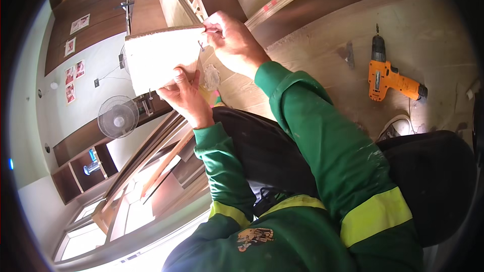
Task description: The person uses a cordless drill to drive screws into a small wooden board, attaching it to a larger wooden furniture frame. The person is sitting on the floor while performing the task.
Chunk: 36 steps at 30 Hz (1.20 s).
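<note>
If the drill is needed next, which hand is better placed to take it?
Probably the right hand: it is nearer to the drill, which lies off to that side. The left hand is farther away; both touch the board.

L side: grey fan w/ rd. cage; sm. pics on wall; brn. shelf unit w/ blue obj.; long planks nr. fan.
</note>
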Available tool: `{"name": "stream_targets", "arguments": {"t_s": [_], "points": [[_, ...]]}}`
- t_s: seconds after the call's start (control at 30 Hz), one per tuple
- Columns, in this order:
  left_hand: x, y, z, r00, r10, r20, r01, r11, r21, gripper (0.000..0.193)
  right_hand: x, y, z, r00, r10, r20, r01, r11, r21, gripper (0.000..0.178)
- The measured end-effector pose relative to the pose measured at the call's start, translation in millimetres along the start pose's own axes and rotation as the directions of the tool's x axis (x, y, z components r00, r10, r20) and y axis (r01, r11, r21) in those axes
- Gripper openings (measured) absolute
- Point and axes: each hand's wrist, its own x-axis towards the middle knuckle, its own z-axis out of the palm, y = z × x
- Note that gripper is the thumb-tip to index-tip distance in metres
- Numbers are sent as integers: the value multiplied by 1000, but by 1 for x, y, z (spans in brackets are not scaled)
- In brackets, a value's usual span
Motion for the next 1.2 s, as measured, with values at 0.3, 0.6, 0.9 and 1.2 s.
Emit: {"name": "stream_targets", "arguments": {"t_s": [0.3,0.6,0.9,1.2], "points": [[8,2,-16,999,37,36,-40,996,84,69,9,16,1,985,50,165,-85,974,211,31],[32,42,-40,896,445,-3,-302,614,729,154,16,-8,-7,961,167,219,-192,976,100,21],[-41,39,-16,964,-225,-139,206,969,-138,75,14,9,-1,969,165,182,-181,980,80,24],[-40,-41,47,898,-247,363,437,583,-685,77,17,-15,-4,935,260,242,-251,966,-67,53]]}}
